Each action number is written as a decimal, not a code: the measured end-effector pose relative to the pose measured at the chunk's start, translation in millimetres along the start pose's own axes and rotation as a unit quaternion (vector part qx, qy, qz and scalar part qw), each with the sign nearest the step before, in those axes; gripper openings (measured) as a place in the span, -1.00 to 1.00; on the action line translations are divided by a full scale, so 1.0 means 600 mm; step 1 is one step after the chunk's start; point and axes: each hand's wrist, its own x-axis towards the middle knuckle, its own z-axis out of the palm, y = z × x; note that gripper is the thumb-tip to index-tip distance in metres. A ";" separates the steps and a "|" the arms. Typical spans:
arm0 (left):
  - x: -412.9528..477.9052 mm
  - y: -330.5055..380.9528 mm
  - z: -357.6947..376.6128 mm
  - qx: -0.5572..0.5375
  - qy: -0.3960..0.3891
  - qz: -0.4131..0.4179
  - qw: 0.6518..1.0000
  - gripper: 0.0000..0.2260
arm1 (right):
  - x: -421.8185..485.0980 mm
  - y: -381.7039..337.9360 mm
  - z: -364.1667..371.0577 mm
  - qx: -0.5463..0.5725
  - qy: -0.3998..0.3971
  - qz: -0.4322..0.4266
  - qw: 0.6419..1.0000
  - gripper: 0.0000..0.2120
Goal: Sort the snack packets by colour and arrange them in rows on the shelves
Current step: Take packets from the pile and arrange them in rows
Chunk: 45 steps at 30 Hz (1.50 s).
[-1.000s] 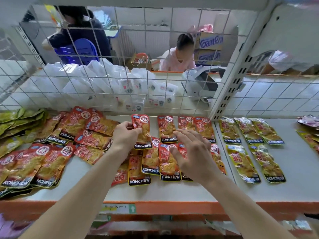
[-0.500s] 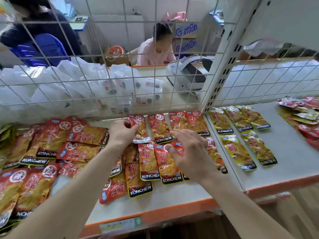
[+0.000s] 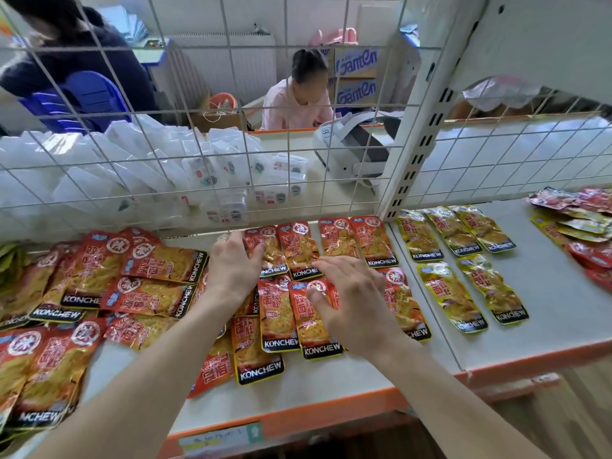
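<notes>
Right grip (image 3: 351, 303) lies flat, fingers spread and holding nothing, on the second row of red packets (image 3: 280, 313). Left grip (image 3: 231, 270) is palm down, its fingers bent onto the back row's end packet (image 3: 275, 256), hold unclear. Yellow packets (image 3: 457, 260) line the shelf (image 3: 331, 376) at right.

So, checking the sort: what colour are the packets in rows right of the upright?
Yellow packets, best in the head view.

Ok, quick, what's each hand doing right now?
Left hand: open, fingers resting on a back-row red packet.
Right hand: open, spread flat over second-row red packets.
</notes>
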 end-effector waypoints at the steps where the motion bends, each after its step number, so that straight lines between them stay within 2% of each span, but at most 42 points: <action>1: -0.006 0.000 -0.002 0.000 0.009 0.010 1.000 -0.70 | 0.000 0.000 0.001 0.001 0.001 -0.002 1.000 -0.52; 6: -0.080 0.003 -0.029 0.047 0.048 0.085 0.994 -0.70 | 0.002 0.003 0.003 0.010 0.013 -0.005 1.000 -0.54; 10: -0.141 -0.014 -0.022 0.160 0.002 0.079 0.984 -0.59 | 0.003 0.003 0.008 0.007 0.007 -0.009 1.000 -0.54; 13: -0.168 -0.021 -0.011 0.197 -0.035 0.083 0.976 -0.41 | 0.003 0.000 0.012 0.008 -0.003 -0.011 1.000 -0.53; 15: -0.178 -0.025 -0.007 0.220 -0.041 0.083 0.971 -0.36 | 0.002 -0.002 0.015 0.006 -0.006 -0.015 1.000 -0.52; 33: -0.183 -0.268 -0.129 0.245 -0.008 0.087 0.966 -0.40 | 0.017 -0.048 0.060 0.019 -0.020 -0.020 0.999 -0.55; 38: -0.182 -0.198 -0.123 0.167 0.059 0.119 0.977 -0.51 | 0.022 -0.048 0.055 0.012 0.007 -0.013 1.000 -0.57; 41: -0.156 -0.133 -0.080 0.115 0.023 0.166 0.979 -0.56 | 0.025 -0.038 0.048 -0.006 0.004 -0.004 1.000 -0.56; 45: -0.108 -0.048 -0.024 0.109 -0.041 0.208 0.971 -0.50 | 0.039 -0.020 0.042 -0.041 -0.035 0.019 0.998 -0.58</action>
